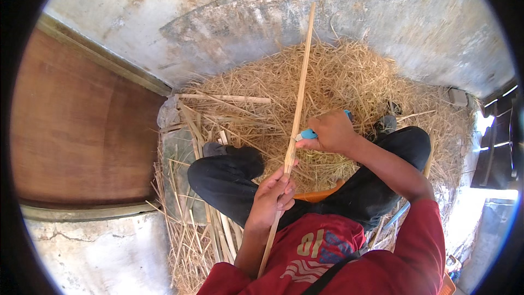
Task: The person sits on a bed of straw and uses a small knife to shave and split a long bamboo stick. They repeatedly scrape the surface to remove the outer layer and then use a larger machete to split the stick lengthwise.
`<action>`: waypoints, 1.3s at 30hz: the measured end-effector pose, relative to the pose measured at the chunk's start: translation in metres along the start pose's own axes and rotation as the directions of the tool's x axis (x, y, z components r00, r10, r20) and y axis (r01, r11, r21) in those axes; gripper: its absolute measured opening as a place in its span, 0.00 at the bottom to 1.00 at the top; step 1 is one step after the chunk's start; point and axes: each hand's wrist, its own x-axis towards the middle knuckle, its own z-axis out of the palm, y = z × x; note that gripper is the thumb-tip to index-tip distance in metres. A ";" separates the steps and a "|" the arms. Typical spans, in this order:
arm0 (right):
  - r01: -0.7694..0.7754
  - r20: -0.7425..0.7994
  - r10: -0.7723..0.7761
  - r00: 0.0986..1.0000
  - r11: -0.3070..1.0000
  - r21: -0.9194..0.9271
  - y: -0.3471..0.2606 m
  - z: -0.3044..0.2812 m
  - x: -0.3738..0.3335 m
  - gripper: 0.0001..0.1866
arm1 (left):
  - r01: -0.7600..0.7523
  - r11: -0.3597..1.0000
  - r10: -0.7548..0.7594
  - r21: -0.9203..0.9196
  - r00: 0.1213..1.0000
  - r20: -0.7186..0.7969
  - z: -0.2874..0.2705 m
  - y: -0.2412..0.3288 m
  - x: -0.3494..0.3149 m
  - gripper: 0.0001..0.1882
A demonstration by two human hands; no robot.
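We observe one long pale wooden stick (303,84) running obliquely through the centre of the frame, upper tip in front of the wall; the lower end meets the red shirt (327,235) at bottom centre, where we cannot tell if it stops or slips behind the sleeve. The left hand (274,194), lower centre, has its fingers closed around the stick. The right hand (332,133), right of centre, is curled tightly on a blue-handled tool (308,134); most of the handle is hidden by the fist, the working end is too small to make out, and we cannot tell whether it touches the wood. An orange curved edge (316,194) shows between the dark trousers (224,177), otherwise covered by the legs. Surface: loose straw (344,76) heaped across the middle, with split slats (224,235) scattered at lower left. Room: stained, whitish wall (245,5) along the top, brown wooden panel (82,125) at left; at the right edge, glare obscures detail around a dark slatted area (499,142). Black fisheye rim cuts off all corners.
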 end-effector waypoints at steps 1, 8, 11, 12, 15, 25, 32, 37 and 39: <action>-0.016 0.008 0.016 1.000 1.000 0.012 -0.003 -0.004 0.003 0.35 | 0.007 0.999 -0.006 -0.032 0.999 0.040 -0.002 0.002 0.000 0.23; -0.036 -0.009 0.036 0.999 0.997 -0.067 0.007 -0.003 0.007 0.34 | 0.036 0.996 -0.032 -0.079 0.998 0.052 -0.007 -0.004 0.004 0.23; -0.066 0.016 0.066 0.998 0.997 0.036 -0.003 -0.009 0.009 0.34 | 0.033 0.997 -0.031 -0.063 0.999 0.031 -0.002 -0.002 0.002 0.23; -0.030 0.025 0.029 0.999 0.999 0.024 -0.005 -0.009 0.007 0.34 | 0.033 0.998 -0.032 -0.057 0.999 0.031 -0.002 -0.001 0.001 0.23; -0.056 0.015 0.056 0.998 0.998 -0.013 0.004 -0.012 0.005 0.35 | 0.041 0.999 -0.041 0.003 0.999 0.011 0.001 -0.004 -0.003 0.24; -0.169 0.082 0.175 0.981 0.983 -0.071 0.008 -0.007 0.006 0.35 | 0.058 0.996 -0.058 -0.065 0.998 -0.007 -0.002 -0.004 -0.010 0.24; 0.005 -0.037 -0.004 0.999 1.000 0.022 -0.014 -0.009 -0.001 0.35 | 0.062 0.978 -0.041 -0.200 0.993 0.110 -0.009 -0.004 -0.004 0.24; -0.179 0.049 0.182 0.982 0.981 -0.074 0.004 -0.008 0.008 0.35 | 0.068 0.986 -0.054 -0.154 0.994 0.090 -0.006 -0.003 -0.007 0.24; -0.022 0.058 0.023 0.998 1.000 -0.008 -0.019 -0.011 -0.001 0.35 | 0.060 0.988 -0.051 -0.145 0.996 0.068 -0.006 -0.006 -0.009 0.24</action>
